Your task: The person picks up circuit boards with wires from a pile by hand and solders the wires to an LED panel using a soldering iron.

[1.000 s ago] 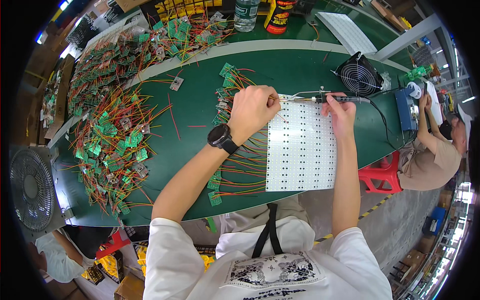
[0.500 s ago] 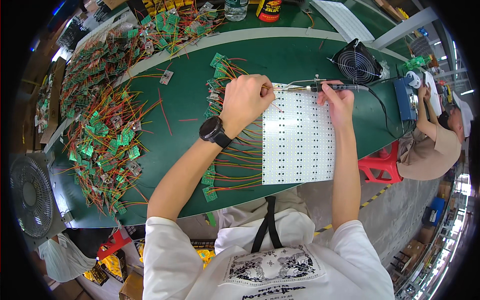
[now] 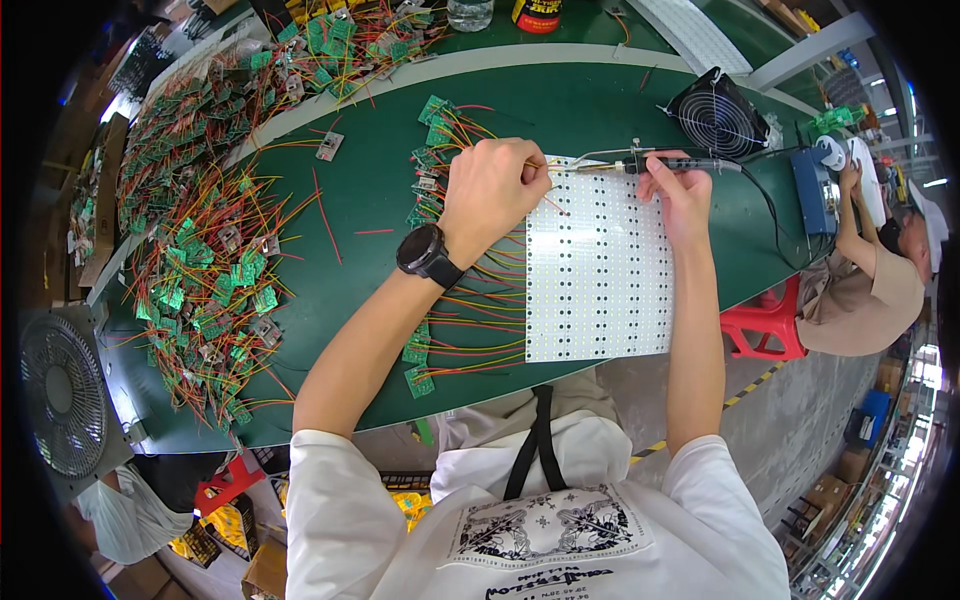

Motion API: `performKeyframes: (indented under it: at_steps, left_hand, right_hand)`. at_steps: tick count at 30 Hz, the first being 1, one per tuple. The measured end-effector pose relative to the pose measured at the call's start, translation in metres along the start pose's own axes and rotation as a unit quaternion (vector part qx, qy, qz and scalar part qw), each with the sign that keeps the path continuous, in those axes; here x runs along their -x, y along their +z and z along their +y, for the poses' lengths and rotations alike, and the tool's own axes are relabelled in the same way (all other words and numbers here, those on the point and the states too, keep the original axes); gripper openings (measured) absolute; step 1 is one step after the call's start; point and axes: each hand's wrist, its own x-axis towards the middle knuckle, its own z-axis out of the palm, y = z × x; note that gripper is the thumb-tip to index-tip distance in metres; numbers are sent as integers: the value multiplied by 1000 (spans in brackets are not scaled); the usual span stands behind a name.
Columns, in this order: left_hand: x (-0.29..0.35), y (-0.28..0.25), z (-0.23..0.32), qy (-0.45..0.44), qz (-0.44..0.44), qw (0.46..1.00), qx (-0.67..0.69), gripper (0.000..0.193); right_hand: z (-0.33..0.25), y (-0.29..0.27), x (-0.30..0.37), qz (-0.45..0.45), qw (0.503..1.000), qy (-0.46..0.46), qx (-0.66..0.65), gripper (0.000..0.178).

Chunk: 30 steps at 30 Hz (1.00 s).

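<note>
The LED panel (image 3: 600,290) is positioned flat on the green worktop (image 3: 500,90), between the hands and toward the body. The left hand (image 3: 495,188) is held narrow, thumb and fingertips pinched together at the panel's far left corner; the item between them is too small to identify. The soldering iron (image 3: 698,163) is gripped in the right hand (image 3: 680,195), its tip directed toward the left fingertips.

A row of wired circuit boards (image 3: 418,383) is laid left of the panel and is partly covered by the left hand and wrist. A larger heap of wired circuit boards (image 3: 215,270) is piled well left of the left hand. Between that heap and the hand, a single circuit board (image 3: 329,146) and a loose red wire (image 3: 327,215) are found.

Beyond the right hand, a black cooling fan (image 3: 715,118) is stood near the iron. The iron's cable (image 3: 772,215) is routed to the right of that hand, close to a blue box (image 3: 815,190). Beyond both hands, a clear bottle (image 3: 470,14) and a red-and-yellow can (image 3: 538,14) are placed. A red stool (image 3: 762,330) is occupied by a co-worker (image 3: 870,300) farther right.
</note>
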Motion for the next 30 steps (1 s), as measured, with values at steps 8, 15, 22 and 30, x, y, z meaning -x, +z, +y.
performKeyframes:
  at_steps: [8, 15, 22, 30]
  left_hand:
    - [-2, 1, -2, 6, 3, 1000, -6, 7]
    - [-2, 0, 0, 1, -2, 1000, 4, 8]
    - [-2, -4, 8, 82, 30, 996, 25, 17]
    - [-1, -12, 7, 167, -66, 983, 41, 18]
  right_hand:
    - [-2, 1, -1, 16, 999, -4, -38, 20]
    - [1, -5, -4, 32, 999, 5, -38, 18]
    - [1, -4, -3, 56, 997, 19, -53, 20]
    - [0, -4, -7, 90, 991, 35, -96, 21]
